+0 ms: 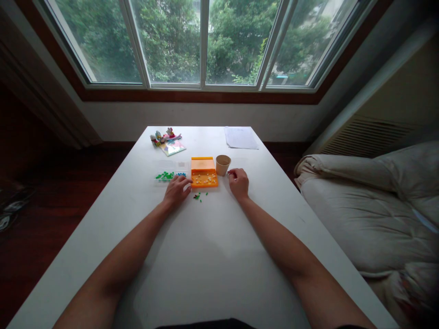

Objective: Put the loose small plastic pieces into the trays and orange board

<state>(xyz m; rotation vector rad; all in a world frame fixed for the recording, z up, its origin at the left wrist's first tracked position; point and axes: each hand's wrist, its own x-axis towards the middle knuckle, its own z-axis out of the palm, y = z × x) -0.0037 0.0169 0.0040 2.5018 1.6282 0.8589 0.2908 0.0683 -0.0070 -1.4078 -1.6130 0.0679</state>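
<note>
My left hand [177,188] rests with loosely spread fingers between a clear plastic case [158,182] and an orange box [208,185], its fingertips at the box's left edge. Green pieces [165,175] and blue pieces [181,174] lie in the clear case. Small pale pieces are scattered in the orange box, whose lid is raised. To the right, my right hand [239,183] is closed with the fingertips pinched, beside a brown paper cup [223,165]; whatever it pinches is too small to name. Several tiny green and dark pieces [197,196] lie on the table in front.
On the white table [212,256], small colourful figures [164,136] and a pastel card [173,147] stand at the back left. White paper sheets [240,138] lie at the back right. A pale sofa [346,219] is beside the table; a window [202,45] is beyond.
</note>
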